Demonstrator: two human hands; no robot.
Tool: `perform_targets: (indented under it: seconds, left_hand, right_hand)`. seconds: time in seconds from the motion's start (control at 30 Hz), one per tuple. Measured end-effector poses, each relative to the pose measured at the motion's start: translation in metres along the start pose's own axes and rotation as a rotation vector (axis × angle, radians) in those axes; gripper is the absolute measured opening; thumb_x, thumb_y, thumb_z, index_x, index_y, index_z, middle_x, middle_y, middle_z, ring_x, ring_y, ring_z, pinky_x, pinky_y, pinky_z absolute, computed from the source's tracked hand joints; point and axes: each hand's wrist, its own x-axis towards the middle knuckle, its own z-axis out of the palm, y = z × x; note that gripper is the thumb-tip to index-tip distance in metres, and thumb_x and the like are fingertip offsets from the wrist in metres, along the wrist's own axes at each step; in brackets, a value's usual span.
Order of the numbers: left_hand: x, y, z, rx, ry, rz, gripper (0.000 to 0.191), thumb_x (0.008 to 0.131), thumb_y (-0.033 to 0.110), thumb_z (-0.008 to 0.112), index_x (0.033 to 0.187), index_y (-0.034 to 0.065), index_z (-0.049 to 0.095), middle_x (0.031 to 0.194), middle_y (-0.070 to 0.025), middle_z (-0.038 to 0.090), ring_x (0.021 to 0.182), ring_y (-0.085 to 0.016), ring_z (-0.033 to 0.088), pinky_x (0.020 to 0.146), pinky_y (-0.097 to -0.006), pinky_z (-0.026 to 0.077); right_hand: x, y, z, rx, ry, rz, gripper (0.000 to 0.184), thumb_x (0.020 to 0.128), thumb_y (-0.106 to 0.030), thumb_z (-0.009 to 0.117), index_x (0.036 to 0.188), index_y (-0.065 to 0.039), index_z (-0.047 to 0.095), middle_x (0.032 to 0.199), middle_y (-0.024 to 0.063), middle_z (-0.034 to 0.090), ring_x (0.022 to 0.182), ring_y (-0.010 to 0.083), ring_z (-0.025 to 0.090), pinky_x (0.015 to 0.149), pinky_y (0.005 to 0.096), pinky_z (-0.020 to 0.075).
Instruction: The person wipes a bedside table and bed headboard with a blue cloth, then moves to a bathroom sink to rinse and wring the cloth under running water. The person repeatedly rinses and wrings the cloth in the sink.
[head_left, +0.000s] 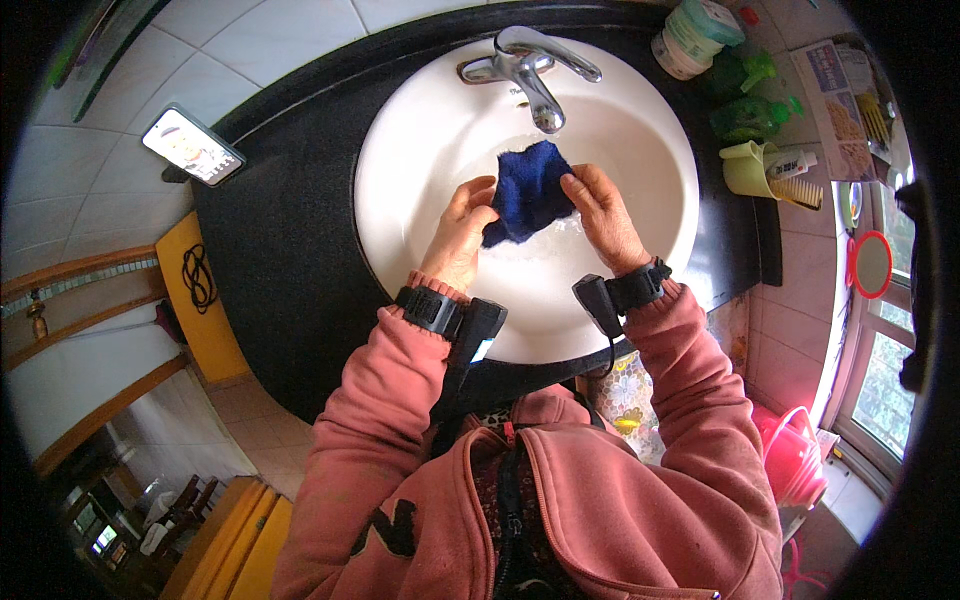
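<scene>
Over the white washbasin (420, 127), a dark blue cloth (531, 191) is spread between my two hands. My left hand (459, 229) grips its lower left edge between thumb and fingers. The cloth's right edge is pinched by my right hand (602, 212), with the thumb on top. Just beyond the cloth, the chrome mixer tap (544, 97) points its spout down toward it; I cannot tell whether water is running. Some water shows in the bottom of the bowl.
A lit phone (193, 146) leans at the left end of the black countertop (292, 225). Along the right side stand stacked tubs (694, 45), green pump bottles (750, 118) and a pale green cup (744, 166) beside a comb (801, 193). Pink plastic basins (795, 457) sit low at right.
</scene>
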Motion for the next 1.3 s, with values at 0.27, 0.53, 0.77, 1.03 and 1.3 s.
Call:
perform_targets:
  seconds: [0.27, 0.53, 0.77, 1.03, 1.3]
  left_hand:
    - [-0.010, 0.009, 0.018, 0.002, -0.023, -0.010, 0.045, 0.083, 0.026, 0.063, 0.119, 0.0037, 0.047, 0.116, -0.0070, 0.048, 0.107, -0.016, 0.049, 0.087, -0.0337, 0.043]
    - [-0.010, 0.004, 0.028, -0.014, -0.199, 0.009, 0.035, 0.093, 0.027, 0.048, 0.115, -0.0008, 0.051, 0.101, -0.0057, 0.057, 0.090, -0.012, 0.055, 0.079, -0.0252, 0.047]
    - [-0.006, -0.008, 0.022, -0.014, -0.110, -0.048, 0.034, 0.092, 0.032, 0.050, 0.104, 0.0021, 0.059, 0.087, -0.0001, 0.058, 0.070, -0.006, 0.052, 0.062, -0.0184, 0.045]
    - [0.009, -0.002, 0.000, 0.016, 0.135, 0.019, 0.039, 0.094, 0.032, 0.046, 0.113, -0.0007, 0.054, 0.102, -0.0077, 0.061, 0.088, -0.014, 0.059, 0.079, -0.0264, 0.047]
    - [0.001, -0.001, -0.009, 0.069, 0.222, -0.048, 0.079, 0.087, 0.058, 0.041, 0.141, 0.0083, 0.012, 0.145, -0.0211, 0.012, 0.134, -0.034, 0.013, 0.103, -0.0561, 0.017]
  right_hand:
    - [-0.002, -0.013, -0.003, 0.035, -0.099, 0.089, 0.025, 0.091, -0.018, 0.051, 0.103, 0.003, 0.054, 0.081, 0.0045, 0.055, 0.077, 0.0126, 0.051, 0.071, 0.0272, 0.0445]
    - [-0.008, -0.001, 0.006, -0.116, -0.303, -0.126, 0.025, 0.083, -0.010, 0.059, 0.104, 0.003, 0.056, 0.095, 0.0137, 0.052, 0.091, 0.0242, 0.053, 0.079, 0.0315, 0.0448]
    - [-0.009, 0.004, 0.017, -0.350, -0.108, -0.078, 0.032, 0.082, -0.020, 0.063, 0.102, 0.005, 0.058, 0.096, 0.0169, 0.053, 0.086, 0.0240, 0.055, 0.073, 0.0319, 0.0462]
    - [0.013, 0.037, -0.017, 0.122, -0.013, 0.127, 0.023, 0.090, -0.019, 0.053, 0.092, 0.003, 0.060, 0.070, -0.0013, 0.053, 0.063, 0.0080, 0.046, 0.057, 0.0246, 0.0405]
    - [0.035, 0.086, -0.027, -0.677, 0.207, -0.094, 0.045, 0.080, -0.021, 0.059, 0.121, -0.005, 0.048, 0.129, 0.0231, 0.039, 0.119, 0.0422, 0.034, 0.099, 0.0447, 0.0327]
